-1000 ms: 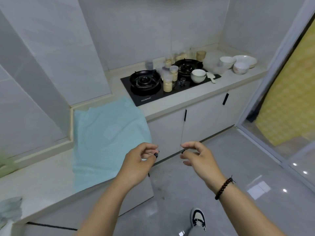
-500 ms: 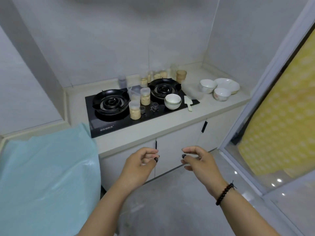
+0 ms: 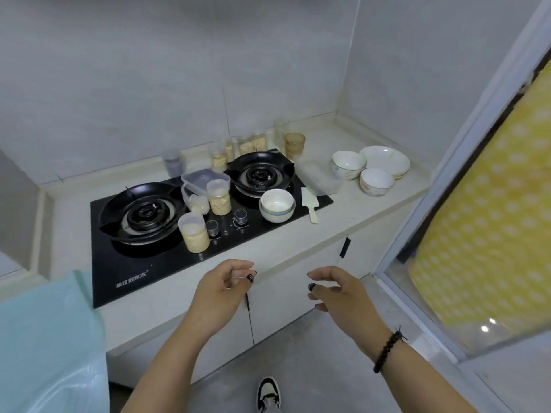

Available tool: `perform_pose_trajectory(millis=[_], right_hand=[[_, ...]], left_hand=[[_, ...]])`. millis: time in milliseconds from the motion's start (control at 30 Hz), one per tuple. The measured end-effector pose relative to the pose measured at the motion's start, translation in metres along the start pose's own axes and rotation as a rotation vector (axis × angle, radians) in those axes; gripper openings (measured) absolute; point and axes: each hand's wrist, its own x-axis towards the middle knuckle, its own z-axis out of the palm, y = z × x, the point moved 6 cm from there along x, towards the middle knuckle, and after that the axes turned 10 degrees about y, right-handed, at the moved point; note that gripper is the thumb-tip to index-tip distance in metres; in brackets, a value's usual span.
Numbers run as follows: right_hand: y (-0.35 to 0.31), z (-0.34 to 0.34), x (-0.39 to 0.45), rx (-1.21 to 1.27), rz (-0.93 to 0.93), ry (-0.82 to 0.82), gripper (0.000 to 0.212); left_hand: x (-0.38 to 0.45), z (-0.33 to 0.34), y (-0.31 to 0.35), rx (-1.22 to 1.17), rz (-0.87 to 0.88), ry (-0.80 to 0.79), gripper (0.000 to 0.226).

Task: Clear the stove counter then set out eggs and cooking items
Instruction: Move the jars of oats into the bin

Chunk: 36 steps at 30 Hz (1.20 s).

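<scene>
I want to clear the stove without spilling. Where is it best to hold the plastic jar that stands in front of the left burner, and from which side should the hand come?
Probably grip the front jar round its middle with the left hand, coming from the counter's front edge. It stands upright and round; the left burner and stove knob crowd its back and right.

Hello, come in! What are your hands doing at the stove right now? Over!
Left hand, right hand: empty, loosely curled. Stove: jars, white bowl on it. Path clear.
</scene>
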Motion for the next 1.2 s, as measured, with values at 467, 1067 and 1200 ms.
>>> perform_pose_trajectory(millis=[467,1067,1200], right_hand=[[-0.074,0.080,0.169,-0.102,-0.048,-0.199,0.019],[-0.105,0.099,0.321,-0.277,-0.104,-0.610,0.020],[-0.107,0.104,0.337,-0.307,-0.133,-0.682,0.019]], left_hand=[[0.180,-0.055,-0.001,0.160,0.001,0.403,0.030],[0.219,-0.035,-0.053,0.464,-0.573,0.759,0.077],[0.214,-0.026,-0.056,0.312,-0.544,0.833,0.078]])
